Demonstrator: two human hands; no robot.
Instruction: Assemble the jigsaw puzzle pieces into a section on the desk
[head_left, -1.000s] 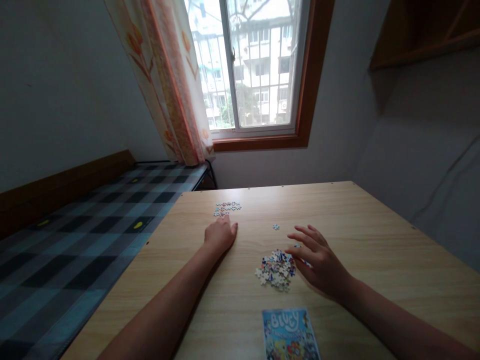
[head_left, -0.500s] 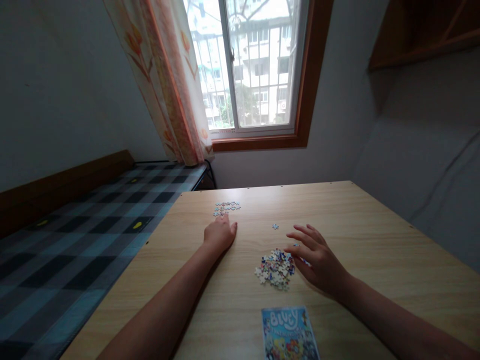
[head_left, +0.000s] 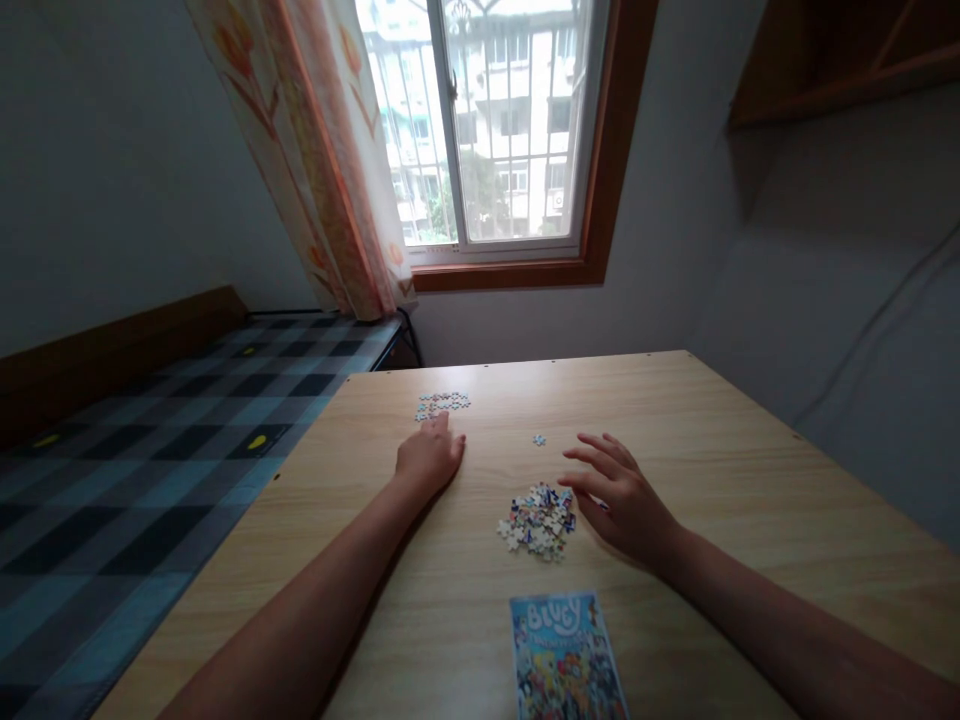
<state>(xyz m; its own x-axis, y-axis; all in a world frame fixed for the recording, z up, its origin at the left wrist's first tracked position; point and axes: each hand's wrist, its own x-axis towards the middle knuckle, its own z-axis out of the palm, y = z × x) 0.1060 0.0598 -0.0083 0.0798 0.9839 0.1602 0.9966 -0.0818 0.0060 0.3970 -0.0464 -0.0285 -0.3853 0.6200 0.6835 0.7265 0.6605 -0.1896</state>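
Observation:
My left hand [head_left: 430,452] rests at the lower edge of a small group of laid-out puzzle pieces [head_left: 454,400], index finger stretched forward onto or beside them and thumb held apart. Its other fingers show only partly; I see nothing gripped. My right hand [head_left: 621,492] hovers with fingers spread, just right of a heap of loose puzzle pieces [head_left: 536,520]. Its fingertips are near the heap's upper right edge, and nothing shows between them. One single puzzle piece [head_left: 539,440] lies by itself beyond the heap.
A blue picture sheet or box lid marked "Bluey" [head_left: 566,660] lies at the near edge of the wooden table [head_left: 712,460]. Left of the table stands a bed with a checked cover [head_left: 187,430]. A curtain [head_left: 315,170] and a window stand behind, with a shelf [head_left: 847,100] at upper right.
The whole view has shifted slightly, so everything sits a little higher and further left. My left index finger appears straighter toward the laid-out pieces. The right hand stays spread by the heap.

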